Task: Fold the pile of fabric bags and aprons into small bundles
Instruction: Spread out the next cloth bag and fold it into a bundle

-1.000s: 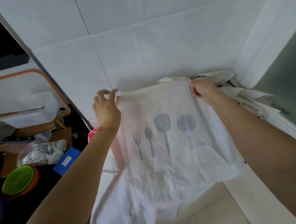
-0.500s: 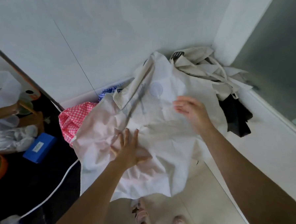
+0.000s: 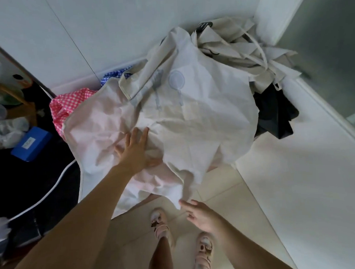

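Your left hand (image 3: pixel 135 152) lies flat, fingers spread, on the utensil-print apron (image 3: pixel 202 116) draped over the pile (image 3: pixel 239 42) on the table (image 3: pixel 298 179), and your right hand (image 3: pixel 200 214) hovers open and empty just beside its hanging corner, so an uneven tug could drag the heap off the edge.

We count one white apron (image 3: pixel 202 116), one pink checked cloth (image 3: pixel 68 105) at nine o'clock of it, one blue checked cloth (image 3: pixel 114 75) at eleven and one black fabric (image 3: pixel 274 117) at three. The beige bags (image 3: pixel 238 46) at one o'clock are too tangled to number. We see two hands, the left hand (image 3: pixel 135 150) and the right hand (image 3: pixel 200 214); two sandals (image 3: pixel 160 224); one blue box (image 3: pixel 31 143); one white cable (image 3: pixel 59 178).
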Demonstrator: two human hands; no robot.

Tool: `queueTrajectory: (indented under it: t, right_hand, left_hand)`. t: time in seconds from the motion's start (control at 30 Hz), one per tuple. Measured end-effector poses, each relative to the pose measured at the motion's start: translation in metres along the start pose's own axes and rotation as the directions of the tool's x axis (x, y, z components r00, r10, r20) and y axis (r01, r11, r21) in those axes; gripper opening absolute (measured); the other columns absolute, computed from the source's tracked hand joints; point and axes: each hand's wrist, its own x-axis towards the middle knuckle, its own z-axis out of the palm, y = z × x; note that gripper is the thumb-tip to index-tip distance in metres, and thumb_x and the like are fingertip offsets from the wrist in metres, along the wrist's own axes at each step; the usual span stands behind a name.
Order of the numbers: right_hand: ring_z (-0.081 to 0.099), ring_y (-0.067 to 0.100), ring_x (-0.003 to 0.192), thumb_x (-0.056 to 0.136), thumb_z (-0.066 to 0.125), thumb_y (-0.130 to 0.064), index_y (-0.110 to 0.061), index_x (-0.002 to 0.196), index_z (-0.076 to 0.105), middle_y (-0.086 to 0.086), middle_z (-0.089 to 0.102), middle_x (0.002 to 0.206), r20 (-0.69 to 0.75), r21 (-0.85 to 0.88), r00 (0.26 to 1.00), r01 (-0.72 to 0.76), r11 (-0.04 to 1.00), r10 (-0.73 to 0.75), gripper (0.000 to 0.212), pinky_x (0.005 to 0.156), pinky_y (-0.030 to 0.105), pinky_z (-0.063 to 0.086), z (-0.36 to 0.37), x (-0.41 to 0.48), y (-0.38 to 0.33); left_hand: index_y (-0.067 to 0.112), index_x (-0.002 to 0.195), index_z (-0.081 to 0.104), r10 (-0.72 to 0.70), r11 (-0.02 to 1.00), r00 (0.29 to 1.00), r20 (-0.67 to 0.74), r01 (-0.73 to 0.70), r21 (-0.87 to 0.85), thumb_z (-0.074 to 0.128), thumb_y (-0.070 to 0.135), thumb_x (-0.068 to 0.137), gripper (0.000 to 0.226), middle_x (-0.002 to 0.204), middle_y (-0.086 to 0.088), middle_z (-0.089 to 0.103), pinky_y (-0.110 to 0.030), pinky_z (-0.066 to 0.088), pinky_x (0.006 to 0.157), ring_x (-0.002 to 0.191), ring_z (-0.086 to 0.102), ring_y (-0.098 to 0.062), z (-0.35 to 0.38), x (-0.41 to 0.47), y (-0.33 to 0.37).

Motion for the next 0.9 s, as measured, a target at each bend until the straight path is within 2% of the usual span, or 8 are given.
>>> queueTrajectory:
  t: [0.07, 0.13, 0.27, 0.4, 0.53, 0.7, 0.8, 0.9]
  right_hand:
    - [0.044, 0.003, 0.055, 0.056, 0.085, -0.048, -0.012, 0.102, 0.054, -0.009, 0.052, 0.065, 0.038, 0.155, 0.999, 0.015, 0.988, -0.021, 0.066, 0.073, 0.02, 0.037, 0.014, 0.005, -0.003]
    - [0.05, 0.006, 0.069, 0.066, 0.076, -0.037, -0.016, 0.086, 0.055, -0.01, 0.06, 0.068, 0.028, 0.35, 0.996, 0.067, 0.934, -0.082, 0.036, 0.087, 0.025, 0.036, 0.029, 0.006, -0.007]
    - [0.055, 0.02, 0.094, 0.056, 0.089, -0.022, -0.007, 0.102, 0.063, 0.007, 0.062, 0.093, -0.072, 0.684, 0.98, 0.182, 0.706, -0.183, 0.055, 0.098, 0.034, 0.038, 0.04, 0.002, -0.006]
    - [0.071, 0.022, 0.087, 0.089, 0.061, -0.024, -0.006, 0.107, 0.064, 0.011, 0.074, 0.092, -0.142, 0.823, 0.976, 0.208, 0.53, -0.163, 0.026, 0.074, 0.033, 0.058, 0.026, -0.012, -0.001]
    - [0.072, 0.013, 0.071, 0.087, 0.06, -0.014, -0.006, 0.098, 0.066, 0.006, 0.074, 0.085, -0.118, 0.79, 0.976, 0.202, 0.579, -0.181, 0.014, 0.061, 0.023, 0.059, 0.011, -0.02, 0.008]
    - [0.07, 0.012, 0.065, 0.064, 0.08, -0.004, -0.004, 0.086, 0.069, 0.007, 0.073, 0.076, -0.03, 0.751, 0.937, 0.25, 0.611, -0.347, 0.024, 0.06, 0.022, 0.058, 0.0, -0.047, 0.012]
    - [0.072, 0.014, 0.077, 0.05, 0.094, -0.007, -0.003, 0.088, 0.075, 0.01, 0.074, 0.088, 0.077, 0.757, 0.876, 0.259, 0.6, -0.475, 0.043, 0.068, 0.024, 0.059, -0.004, -0.063, 0.013]
    - [0.049, 0.018, 0.129, 0.095, 0.055, -0.03, -0.006, 0.136, 0.05, 0.01, 0.053, 0.139, 0.108, 0.746, 0.748, 0.375, 0.55, -0.655, 0.048, 0.111, 0.027, 0.035, -0.012, -0.072, 0.017]
  left_hand:
    - [0.036, 0.148, -0.016, 0.001, 0.999, 1.0, -0.03, -0.002, -0.044, 0.064, 0.066, 0.073, 0.114, 0.159, 0.0, -0.016, -0.068, 0.006, 0.109, 0.147, -0.01, -0.03, 0.004, 0.001, -0.005]
    - [0.035, 0.15, -0.009, 0.016, 0.998, 0.996, -0.085, -0.022, -0.067, 0.067, 0.058, 0.077, 0.108, 0.16, 0.001, -0.012, -0.067, 0.006, 0.11, 0.147, -0.008, -0.028, 0.006, -0.001, -0.008]
    - [0.023, 0.151, 0.02, 0.012, 0.995, 0.979, -0.204, -0.033, -0.098, 0.071, 0.054, 0.075, 0.097, 0.158, -0.006, 0.015, -0.056, 0.015, 0.113, 0.145, 0.016, -0.029, 0.001, -0.008, -0.005]
    - [0.01, 0.083, 0.069, 0.095, 0.899, 0.737, -0.669, -0.353, -0.261, 0.066, 0.026, 0.083, 0.016, 0.085, 0.002, 0.068, -0.02, 0.049, 0.072, 0.078, 0.061, -0.007, 0.005, -0.06, 0.023]
    - [0.015, 0.046, 0.049, -0.09, 0.458, 0.996, -0.011, 0.031, -0.888, 0.055, 0.024, 0.096, 0.052, 0.042, 0.006, 0.046, -0.021, 0.032, 0.047, 0.039, 0.037, -0.008, 0.042, -0.127, 0.061]
    - [0.004, 0.066, 0.064, -0.107, -0.046, 0.717, 0.689, 0.688, -0.724, 0.033, 0.08, 0.076, 0.083, 0.057, -0.01, 0.056, -0.021, 0.028, 0.039, 0.04, 0.039, -0.014, 0.13, -0.156, 0.059]
    - [0.0, 0.116, 0.057, -0.024, -0.376, 0.725, 0.689, 0.632, -0.678, 0.018, 0.075, 0.088, 0.089, 0.096, -0.018, 0.066, -0.027, 0.048, 0.055, 0.062, 0.063, -0.021, 0.157, -0.164, 0.07]
    - [0.009, 0.118, 0.052, -0.101, -0.851, 0.778, 0.62, 0.255, -0.46, 0.044, 0.067, 0.087, 0.066, 0.109, -0.011, 0.058, -0.035, 0.052, 0.085, 0.096, 0.062, -0.024, 0.161, -0.16, 0.07]
